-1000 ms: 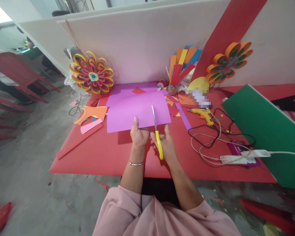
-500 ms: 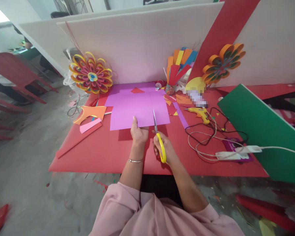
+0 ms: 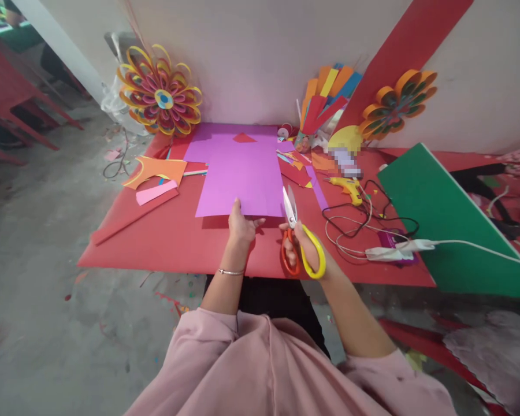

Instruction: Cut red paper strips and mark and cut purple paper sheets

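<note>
Purple sheet (image 3: 242, 179) lies flat on the red bench (image 3: 173, 245), plain, with one small red scrap on its far end. Left hand (image 3: 241, 225) pinches the near edge: thumb on top, fingers (image 3: 257, 221) mostly hidden beneath. Right hand (image 3: 305, 254) is closed through the yellow and orange handles of the scissors (image 3: 295, 228). Blades slightly parted, just right of the sheet's near corner. Blade-to-paper contact: cannot tell.

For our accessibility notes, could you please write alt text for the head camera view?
A person's left hand grips the near edge of a purple paper sheet on a red table, while the right hand holds scissors just right of the sheet. A paper flower and a glue gun sit farther back.
</note>
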`<state>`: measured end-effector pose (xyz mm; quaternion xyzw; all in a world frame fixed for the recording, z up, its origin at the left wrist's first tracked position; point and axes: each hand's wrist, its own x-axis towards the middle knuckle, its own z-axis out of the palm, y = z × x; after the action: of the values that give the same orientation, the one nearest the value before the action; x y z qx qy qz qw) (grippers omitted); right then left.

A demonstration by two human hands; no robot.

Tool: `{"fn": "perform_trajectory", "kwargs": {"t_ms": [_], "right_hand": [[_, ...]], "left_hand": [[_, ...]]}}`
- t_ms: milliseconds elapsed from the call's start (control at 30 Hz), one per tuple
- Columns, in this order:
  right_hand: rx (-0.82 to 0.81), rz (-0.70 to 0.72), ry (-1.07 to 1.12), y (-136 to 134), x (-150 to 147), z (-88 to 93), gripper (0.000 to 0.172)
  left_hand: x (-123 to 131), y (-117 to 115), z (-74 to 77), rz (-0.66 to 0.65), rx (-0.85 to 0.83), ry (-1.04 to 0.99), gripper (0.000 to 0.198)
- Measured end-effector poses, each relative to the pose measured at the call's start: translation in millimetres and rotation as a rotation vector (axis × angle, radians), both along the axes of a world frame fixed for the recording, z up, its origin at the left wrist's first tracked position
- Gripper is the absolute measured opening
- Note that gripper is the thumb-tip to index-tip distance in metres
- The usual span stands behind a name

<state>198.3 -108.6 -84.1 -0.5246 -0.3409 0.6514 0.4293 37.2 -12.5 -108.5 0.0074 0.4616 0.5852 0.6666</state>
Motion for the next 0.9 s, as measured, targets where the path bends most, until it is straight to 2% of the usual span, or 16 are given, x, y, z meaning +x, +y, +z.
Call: {"fn": "perform_trajectory", "kwargs": {"t_ms": [133, 200, 333, 633, 767, 900], "right_hand": [[0.029, 0.097, -0.106, 16, 0, -0.5, 0.082], [0.036, 0.135, -0.118, 16, -1, -1.4, 0.086], [-0.055, 0.183, -0.084, 6, -3, -4.0, 0.083], [-0.21, 0.325, -0.022, -30, -6, -4.4, 0.088], [-0.238, 0.35, 0.034, -32, -6, -4.0, 0.087], [-0.256, 0.345, 0.043, -31, -7, -4.9, 0.084]], "left_hand": [[-14, -17, 2.7, -0.065, 0.012, -0.093, 0.035], [-20, -25, 3.5, -0.083, 0.043, -0.177, 0.035], [-28, -36, 3.0, -0.122, 0.037, -0.27, 0.036], [-31, -40, -7.6, -0.039, 0.084, -0.413, 0.031], [-29, -43, -13.2, -0.027, 0.079, -0.473, 0.028], [-33, -48, -12.0, -0.005, 0.07, -0.509, 0.031]]}}
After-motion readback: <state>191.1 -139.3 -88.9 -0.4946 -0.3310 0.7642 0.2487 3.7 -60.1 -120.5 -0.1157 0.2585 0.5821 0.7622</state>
